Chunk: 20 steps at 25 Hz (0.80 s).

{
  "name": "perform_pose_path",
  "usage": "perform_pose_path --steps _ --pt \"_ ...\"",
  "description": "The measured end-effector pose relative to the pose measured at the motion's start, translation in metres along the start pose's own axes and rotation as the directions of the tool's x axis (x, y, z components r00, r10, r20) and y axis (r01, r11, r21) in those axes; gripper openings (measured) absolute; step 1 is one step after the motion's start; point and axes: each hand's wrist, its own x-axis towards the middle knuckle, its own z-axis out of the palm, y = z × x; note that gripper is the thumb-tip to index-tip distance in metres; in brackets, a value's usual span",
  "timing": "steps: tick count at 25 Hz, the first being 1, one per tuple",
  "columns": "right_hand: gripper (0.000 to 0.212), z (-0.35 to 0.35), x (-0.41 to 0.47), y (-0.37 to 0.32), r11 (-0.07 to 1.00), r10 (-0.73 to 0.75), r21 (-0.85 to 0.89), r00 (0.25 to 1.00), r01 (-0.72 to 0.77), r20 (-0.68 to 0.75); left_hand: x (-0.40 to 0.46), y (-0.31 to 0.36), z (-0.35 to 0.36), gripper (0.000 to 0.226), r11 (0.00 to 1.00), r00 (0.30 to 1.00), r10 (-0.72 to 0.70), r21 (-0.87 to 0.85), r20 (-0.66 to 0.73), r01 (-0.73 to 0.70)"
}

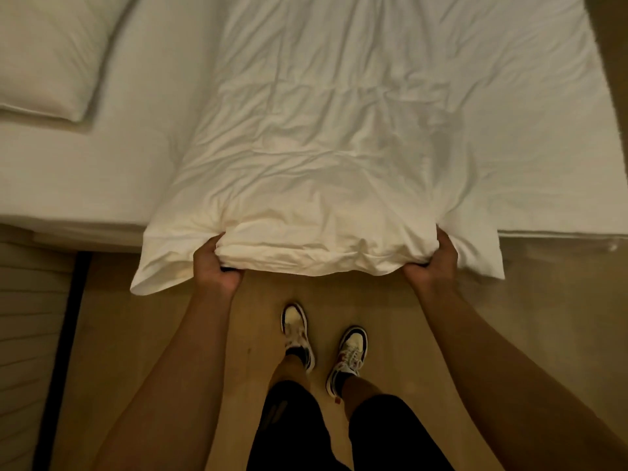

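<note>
A wide bed under a smooth white fitted sheet [85,171] fills the top half of the frame, with 1 plump white rectangular pillow [44,52] at upper left. Below it lies pale wood-look flooring [550,300]. At lower left, a narrow black strip [73,300] borders a ribbed beige panel [23,334]. The light is dim and warm yellow.

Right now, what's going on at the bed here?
A person stands on the wooden floor at the side of the bed. Their left hand and right hand each grip the bunched near edge of a white, wrinkled duvet. That edge is held out past the mattress side, with a loose corner flaring beyond each hand. The rest of the duvet lies spread across the bed. A white pillow lies at the far left, apart from the duvet.
</note>
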Motion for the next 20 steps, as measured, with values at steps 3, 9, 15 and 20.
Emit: perform_pose_path --steps 3,9,15,20 --pt "0.043 0.014 -0.027 -0.017 1.0 -0.008 -0.007 0.999 0.009 0.039 -0.026 0.012 0.012 0.038 0.998 0.999 0.043 0.036 0.005 -0.043" --pt "0.073 0.018 -0.09 -0.014 0.997 -0.065 -0.046 0.996 0.068 0.06 -0.073 0.038 -0.008 0.046 0.991 1.0 0.011 0.135 0.012 -0.012" --pt "0.054 -0.007 -0.15 0.015 0.998 -0.067 -0.003 0.997 0.067 0.047 -0.124 0.061 -0.051 0.029 0.985 0.999 0.006 0.17 0.032 -0.012" --pt "0.027 -0.065 -0.213 0.027 0.998 -0.043 -0.036 0.996 0.045 0.074 -0.176 0.04 -0.102 0.036 0.988 1.0 -0.01 0.156 0.007 0.008"
